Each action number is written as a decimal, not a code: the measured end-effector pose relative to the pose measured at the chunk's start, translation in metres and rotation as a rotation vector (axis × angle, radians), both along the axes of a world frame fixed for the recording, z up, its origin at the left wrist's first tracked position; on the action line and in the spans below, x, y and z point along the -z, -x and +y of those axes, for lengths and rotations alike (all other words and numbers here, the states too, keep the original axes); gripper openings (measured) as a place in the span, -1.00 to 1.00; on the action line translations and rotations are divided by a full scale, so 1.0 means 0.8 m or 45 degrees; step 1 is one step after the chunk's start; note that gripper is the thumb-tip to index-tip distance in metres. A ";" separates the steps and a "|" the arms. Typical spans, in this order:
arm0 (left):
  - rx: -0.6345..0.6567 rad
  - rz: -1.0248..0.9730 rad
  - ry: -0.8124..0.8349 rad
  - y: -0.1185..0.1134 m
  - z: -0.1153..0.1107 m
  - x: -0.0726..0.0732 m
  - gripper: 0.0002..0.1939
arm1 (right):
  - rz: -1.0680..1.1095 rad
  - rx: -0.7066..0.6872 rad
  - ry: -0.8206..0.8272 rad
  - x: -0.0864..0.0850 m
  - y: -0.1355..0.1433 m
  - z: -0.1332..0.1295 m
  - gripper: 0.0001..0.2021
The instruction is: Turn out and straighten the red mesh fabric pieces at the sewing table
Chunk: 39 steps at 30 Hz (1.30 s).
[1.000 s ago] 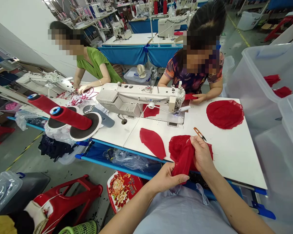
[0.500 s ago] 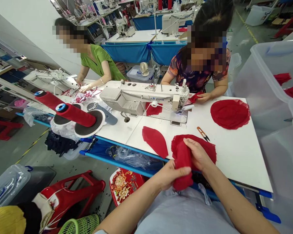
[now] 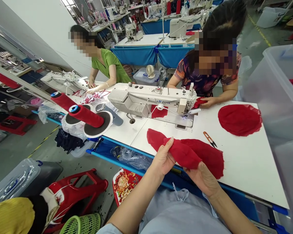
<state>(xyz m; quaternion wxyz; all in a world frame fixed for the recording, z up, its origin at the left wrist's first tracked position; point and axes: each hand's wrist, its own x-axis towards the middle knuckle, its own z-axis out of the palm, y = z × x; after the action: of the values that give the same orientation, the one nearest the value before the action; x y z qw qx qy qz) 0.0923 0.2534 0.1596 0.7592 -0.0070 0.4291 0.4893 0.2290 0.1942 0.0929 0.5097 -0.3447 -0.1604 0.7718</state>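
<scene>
A red fabric piece (image 3: 185, 152) is stretched between my two hands above the table's near edge. My left hand (image 3: 164, 159) pinches its left end, thumb on top. At the lower right end, my right hand (image 3: 205, 180) grips the cloth with the thumb over it. Under and behind it, another red fabric piece (image 3: 211, 159) lies on the white table (image 3: 244, 159). One more red panel (image 3: 153, 137) rests to the left, partly covered by my left hand and the held cloth. Orange-handled thread snips (image 3: 210, 139) lie just beyond.
A sewing machine (image 3: 151, 97) stands across the table, with a co-worker (image 3: 207, 71) behind it holding red cloth. Another co-worker (image 3: 109, 65) sits farther left. Red thread cones (image 3: 88, 116) stand at left, a round red fabric pile (image 3: 240, 120) at right, beside clear bins (image 3: 261, 84).
The red piece, bunched and upright between my hands before, is now spread out sideways. My left hand has moved up, my right hand down. The view has shifted slightly left.
</scene>
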 end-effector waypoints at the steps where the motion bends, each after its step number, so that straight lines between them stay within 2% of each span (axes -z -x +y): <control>1: 0.003 0.004 -0.027 0.000 0.000 -0.001 -0.82 | -0.022 0.026 -0.007 -0.003 -0.001 0.002 -0.44; 5: 0.067 0.054 -0.135 -0.002 -0.004 -0.002 -0.75 | -0.006 -0.009 0.046 -0.009 -0.002 0.010 -0.40; 8: 0.101 0.098 -0.184 -0.003 -0.005 -0.001 -0.70 | -0.106 -0.043 0.049 -0.019 0.003 0.013 -0.50; 11: 0.048 0.151 -0.180 -0.001 -0.002 0.000 -0.67 | -0.200 -0.018 0.007 -0.035 0.009 0.011 -0.60; 15: -0.088 0.170 -0.098 0.000 0.007 0.004 -0.70 | -0.348 0.046 -0.063 -0.047 0.016 0.003 -0.61; 18: -0.186 0.117 -0.003 -0.003 0.016 0.010 -0.80 | -0.549 0.073 -0.171 -0.044 0.018 -0.004 -0.64; 22: -0.215 0.060 0.200 -0.004 0.031 0.015 -0.93 | -0.710 0.029 -0.309 -0.032 0.017 -0.012 -0.67; 26: -0.207 0.040 0.339 -0.001 0.043 0.020 -0.92 | -0.756 -0.051 -0.422 -0.024 0.018 -0.017 -0.69; 29: -0.182 0.040 0.349 0.003 0.046 0.024 -0.89 | -0.708 -0.065 -0.386 -0.023 0.020 -0.013 -0.66; 33: -0.047 -0.015 0.345 0.010 0.036 0.031 -0.82 | -0.504 0.011 -0.188 -0.027 0.021 0.005 -0.65; 37: 0.349 -0.221 0.115 0.012 0.006 0.040 -0.56 | -0.459 0.092 -0.106 -0.030 0.018 0.020 -0.74; 39: 0.430 -0.194 0.048 0.009 -0.008 0.043 -0.55 | -0.460 0.091 -0.082 -0.030 0.018 0.022 -0.74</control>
<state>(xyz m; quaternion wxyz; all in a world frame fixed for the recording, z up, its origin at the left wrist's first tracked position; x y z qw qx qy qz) 0.0851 0.2473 0.1252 0.8606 0.0139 0.3746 0.3448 0.2145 0.2121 0.1173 0.5105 -0.4666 -0.2618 0.6731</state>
